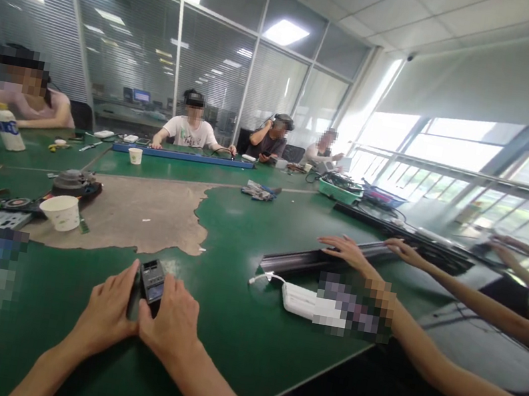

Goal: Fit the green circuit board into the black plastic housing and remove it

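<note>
A small dark device with a small screen lies on the green table between my hands. My left hand is against its left side, fingers bent around that edge. On the right side, my right hand wraps its fingers along the device. The two thumbs meet just below its near end. Part of the device is hidden behind my right fingers.
A paper cup and electronic parts stand at left by a brown sheet. At right are a white power strip, a long black bar and another person's hands. Several people sit around the table.
</note>
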Demonstrator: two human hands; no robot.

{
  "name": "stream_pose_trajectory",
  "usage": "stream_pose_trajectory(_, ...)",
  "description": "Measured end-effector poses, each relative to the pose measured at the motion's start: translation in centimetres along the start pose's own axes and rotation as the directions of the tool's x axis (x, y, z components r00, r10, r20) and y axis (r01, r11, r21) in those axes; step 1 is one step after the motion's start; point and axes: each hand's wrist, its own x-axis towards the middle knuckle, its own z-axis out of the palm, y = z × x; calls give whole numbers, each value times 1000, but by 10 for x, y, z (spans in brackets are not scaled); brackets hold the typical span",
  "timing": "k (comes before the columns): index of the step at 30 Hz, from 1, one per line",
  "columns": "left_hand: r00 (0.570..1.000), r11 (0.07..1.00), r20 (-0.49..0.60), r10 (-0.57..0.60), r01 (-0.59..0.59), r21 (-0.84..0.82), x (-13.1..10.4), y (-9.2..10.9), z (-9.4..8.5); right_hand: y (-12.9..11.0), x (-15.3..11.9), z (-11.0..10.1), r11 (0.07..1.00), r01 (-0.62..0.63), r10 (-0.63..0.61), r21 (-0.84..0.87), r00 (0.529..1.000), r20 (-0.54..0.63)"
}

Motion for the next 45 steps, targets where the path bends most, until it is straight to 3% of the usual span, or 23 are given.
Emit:
stream_pose_trajectory(7,1000,1000,30,9,-9,-1,-1,-2,1,3,-7,6,1000,1,0,14,1000,-13)
stream_pose_trajectory(16,998,994,-13,54,-55,-95,0,2,-7,4,-4,3,994,20,-14,108,998,-57)
stream_pose_trajectory(32,997,993,-22,76,-78,-85,-1,0,-3,5,-2,6,984,5,8,176,997,-75)
stream_pose_trajectory(45,999,994,7,36,-35,-103,-1,4,-5,7,10,-29,959,72,-7,273,972,-233)
